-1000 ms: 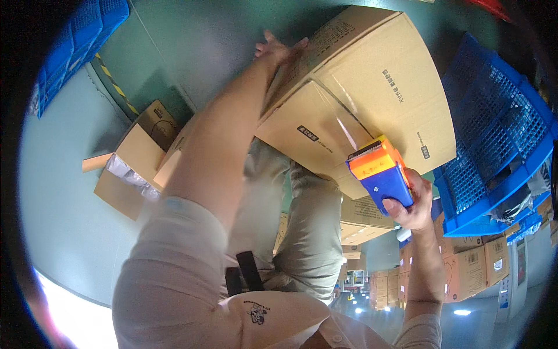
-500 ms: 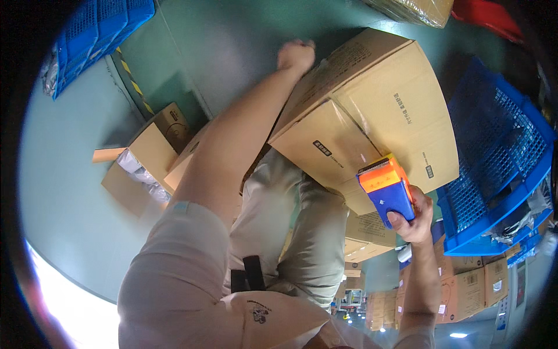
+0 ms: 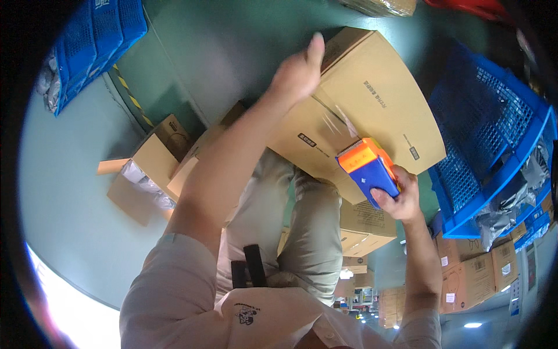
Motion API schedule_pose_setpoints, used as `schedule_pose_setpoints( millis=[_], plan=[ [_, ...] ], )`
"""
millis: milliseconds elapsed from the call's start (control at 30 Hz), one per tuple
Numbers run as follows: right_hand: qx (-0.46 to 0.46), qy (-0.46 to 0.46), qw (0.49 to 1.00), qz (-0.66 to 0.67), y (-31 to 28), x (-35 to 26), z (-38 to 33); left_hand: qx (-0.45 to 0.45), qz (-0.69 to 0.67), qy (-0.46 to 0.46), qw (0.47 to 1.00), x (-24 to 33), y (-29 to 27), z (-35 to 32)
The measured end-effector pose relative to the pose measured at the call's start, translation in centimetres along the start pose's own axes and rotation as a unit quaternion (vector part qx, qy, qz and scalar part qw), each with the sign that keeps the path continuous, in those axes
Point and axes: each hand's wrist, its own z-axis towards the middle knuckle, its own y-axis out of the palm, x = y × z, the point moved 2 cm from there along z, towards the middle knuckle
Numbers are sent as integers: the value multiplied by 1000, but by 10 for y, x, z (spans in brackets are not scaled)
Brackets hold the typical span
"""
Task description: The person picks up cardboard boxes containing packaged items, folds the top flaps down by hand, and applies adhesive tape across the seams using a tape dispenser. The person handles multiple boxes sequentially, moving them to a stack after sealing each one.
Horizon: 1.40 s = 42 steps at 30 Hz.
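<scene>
– Where are we keeping the cardboard box (image 3: 395, 107)?
– We're seeing it at two o'clock, standing tilted, with a seam running across the face turned toward us.

– And what are we gripping?
– Our right hand (image 3: 402, 195), just past three o'clock, is clasping a blue-and-orange tape dispenser (image 3: 369, 168). Its thumb is pressing on the blue side while the other fingers are wrapping round the far edge, partly hidden. The dispenser is lying over the box face at three o'clock, its toothed edge pointing toward ten.

– Are we seeing any tape?
– Yes, a strip of clear tape (image 3: 350, 125) is showing by the seam, reaching down to the dispenser's toothed edge.

– What is our left hand (image 3: 296, 72) doing?
– It's hovering or resting at twelve o'clock, by the box's upper left edge; we can't tell whether it's touching. The thumb is sticking up, but the other fingers are hiding, so we can't tell whether they're spread or curled.

– What else is surrounding us?
– An open carton (image 3: 160, 152) is sitting at nine o'clock, a blue crate (image 3: 99, 49) at ten, and a blue mesh basket (image 3: 456, 227) beyond the box toward three.
</scene>
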Motion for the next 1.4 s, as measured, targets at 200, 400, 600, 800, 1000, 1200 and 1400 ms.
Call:
schedule_pose_setpoints(
  millis=[200,400,600,800,1000,1200,1400],
  plan=[
    [-9,26,999,-29,1,-11,-1,72,142,88,983,-9,21,-28],
    [15,-1,999,-28,-3,-12,-1,281,236,455,811,47,25,-10],
    [18,-15,998,-53,-8,-17,-6,-62,478,552,681,121,102,-8],
    [-19,94,984,-152,-34,-8,-30,-27,490,553,673,115,112,-9],
    [26,187,953,-239,-100,72,-182,-2,495,550,673,109,117,-16],
    [60,267,935,-225,-118,106,-257,28,474,587,656,106,122,-9],
    [64,260,921,-283,-105,151,-242,61,458,619,635,104,122,-6]
  ],
)
